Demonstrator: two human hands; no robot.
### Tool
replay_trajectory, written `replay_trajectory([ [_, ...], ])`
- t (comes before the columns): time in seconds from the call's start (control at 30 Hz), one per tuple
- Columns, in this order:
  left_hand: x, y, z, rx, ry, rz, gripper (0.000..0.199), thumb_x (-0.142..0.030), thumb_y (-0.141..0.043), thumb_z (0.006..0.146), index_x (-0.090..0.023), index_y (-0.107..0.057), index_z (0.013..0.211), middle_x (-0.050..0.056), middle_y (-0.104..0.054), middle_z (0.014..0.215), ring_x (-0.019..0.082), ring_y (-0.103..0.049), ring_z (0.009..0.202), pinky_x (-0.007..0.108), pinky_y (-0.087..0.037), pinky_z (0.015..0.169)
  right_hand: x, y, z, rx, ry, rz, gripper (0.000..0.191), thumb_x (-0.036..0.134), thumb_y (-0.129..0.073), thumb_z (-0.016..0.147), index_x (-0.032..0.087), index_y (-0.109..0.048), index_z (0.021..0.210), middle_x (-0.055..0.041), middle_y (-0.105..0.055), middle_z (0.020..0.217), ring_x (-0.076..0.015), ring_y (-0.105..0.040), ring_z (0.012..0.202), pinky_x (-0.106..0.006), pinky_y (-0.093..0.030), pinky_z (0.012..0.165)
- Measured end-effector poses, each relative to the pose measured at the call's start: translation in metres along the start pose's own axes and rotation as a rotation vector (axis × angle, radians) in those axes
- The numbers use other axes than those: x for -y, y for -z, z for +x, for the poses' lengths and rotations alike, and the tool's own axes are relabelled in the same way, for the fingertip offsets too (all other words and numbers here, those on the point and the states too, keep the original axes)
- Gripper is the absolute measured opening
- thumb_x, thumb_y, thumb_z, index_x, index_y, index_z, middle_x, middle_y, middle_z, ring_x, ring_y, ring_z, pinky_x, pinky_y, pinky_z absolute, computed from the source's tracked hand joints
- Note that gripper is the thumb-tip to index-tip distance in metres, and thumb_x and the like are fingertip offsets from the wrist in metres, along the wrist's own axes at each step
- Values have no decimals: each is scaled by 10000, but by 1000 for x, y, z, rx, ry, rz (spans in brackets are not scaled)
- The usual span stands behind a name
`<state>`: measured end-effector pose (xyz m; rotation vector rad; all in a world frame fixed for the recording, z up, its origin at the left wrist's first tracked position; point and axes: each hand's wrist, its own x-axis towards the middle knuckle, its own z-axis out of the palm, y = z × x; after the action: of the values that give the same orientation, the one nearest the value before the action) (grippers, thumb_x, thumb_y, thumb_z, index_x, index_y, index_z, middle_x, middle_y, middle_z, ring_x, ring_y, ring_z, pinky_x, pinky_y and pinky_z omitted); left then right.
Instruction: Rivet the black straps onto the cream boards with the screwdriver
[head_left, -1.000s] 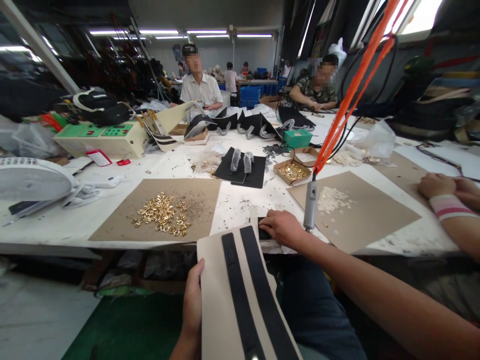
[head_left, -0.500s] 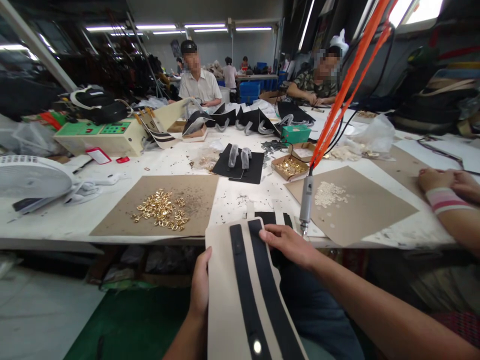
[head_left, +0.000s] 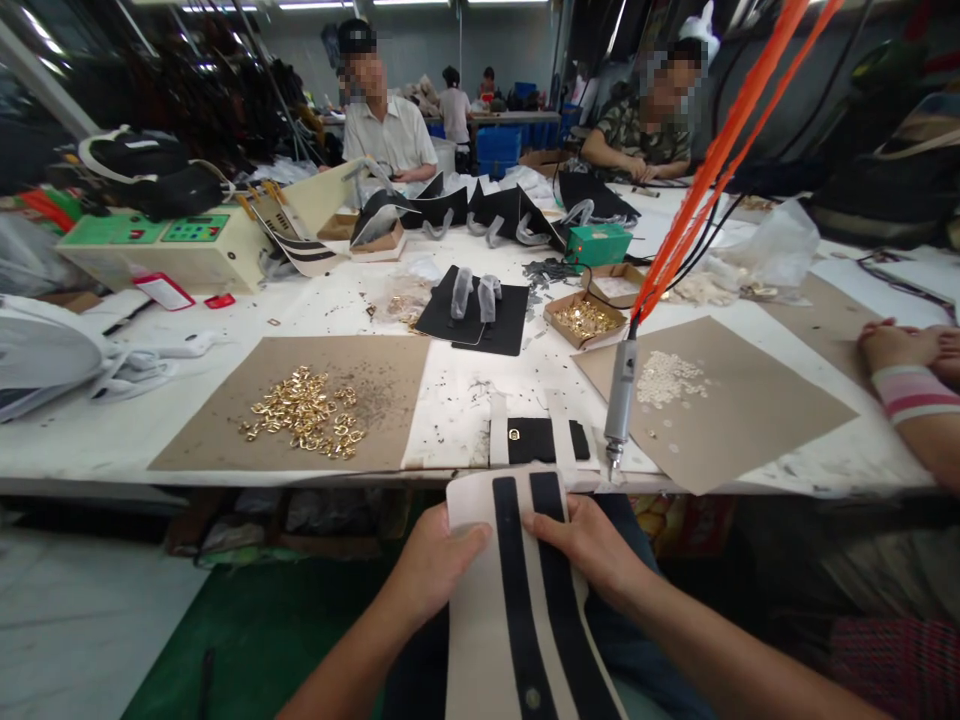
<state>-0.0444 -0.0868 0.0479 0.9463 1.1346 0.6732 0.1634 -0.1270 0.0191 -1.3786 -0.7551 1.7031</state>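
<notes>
Beside the white desk (head_left: pixel 454 400), my left hand (head_left: pixel 435 562) and right hand (head_left: pixel 592 540) are pinching the beige panel (head_left: pixel 474 620) with 2 black strips (head_left: pixel 516 590); if either thumb is slackening, it could slip downward.

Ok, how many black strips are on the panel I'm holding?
2. One strip runs down the middle of the beige panel, just right of your left hand; the other strip is right of it, partly under your right hand. Any on the back are hidden.

Beige panel (head_left: pixel 475 610), two black stripes.
</notes>
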Motion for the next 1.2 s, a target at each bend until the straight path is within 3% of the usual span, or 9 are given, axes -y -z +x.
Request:
replay_trajectory([
  [0.1, -7, -6, 12, 18, -39, 131, 244, -262, -809, 769, -156, -814, 988, 98, -819, 951, 322, -756, 897, 347, -573, 805, 6, 1, 1, -71, 37, -90, 410, 558, -817, 732, 175, -735, 856, -72, -780, 848, -250, -722, 728, -352, -598, 648],
  [0.23, -35, -14, 42, -87, -154, 266, 278, -282, -838, 736, -190, -823, 998, 87, -818, 1013, 337, -731, 1004, 363, -541, 923, 42, 4, 20, -222, 155, -277, 368, 548, -777, 762, 187, -718, 809, -58, -765, 785, -241, -702, 672, -321, -557, 560],
  [0.4, -59, -16, 85, -103, -177, 355, 214, -243, -838, 713, -185, -828, 918, 82, -821, 939, 333, -735, 922, 370, -536, 884, 70, 13, 56, -338, 273, -616, 283, 476, -701, 825, 199, -708, 766, -45, -767, 768, -243, -712, 703, -302, -528, 579],
  [0.6, -53, -10, 113, -71, -163, 421, 180, -251, -816, 730, -182, -829, 896, 76, -819, 917, 322, -734, 899, 353, -532, 835, 72, 19, 76, -358, 354, -805, 247, 415, -645, 874, 211, -688, 741, -22, -763, 740, -229, -705, 688, -294, -489, 616],
  [0.87, -53, -12, 122, -69, -128, 425, 138, -256, -800, 716, -189, -820, 835, 59, -811, 847, 305, -717, 824, 359, -539, 805, 70, 21, 84, -364, 348, -866, 217, 394, -633, 890, 219, -706, 784, -26, -769, 774, -237, -716, 729, -301, -497, 648],
  [1.03, -49, -9, 128, -50, -118, 511, 160, -302, -771, 763, -185, -820, 859, 70, -812, 872, 303, -722, 832, 345, -528, 760, 70, 20, 86, -368, 342, -904, 198, 377, -636, 894, 221, -712, 800, -33, -777, 809, -240, -722, 765, -299, -503, 665],
  [1.2, -51, -9, 131, 1, -91, 601, 217, -321, -719, 814, -208, -807, 977, 51, -816, 960, 281, -738, 897, 362, -542, 833, 73, 19, 86, -369, 321, -887, 217, 379, -624, 904, 211, -719, 803, -30, -771, 787, -231, -719, 737, -291, -497, 641],
])
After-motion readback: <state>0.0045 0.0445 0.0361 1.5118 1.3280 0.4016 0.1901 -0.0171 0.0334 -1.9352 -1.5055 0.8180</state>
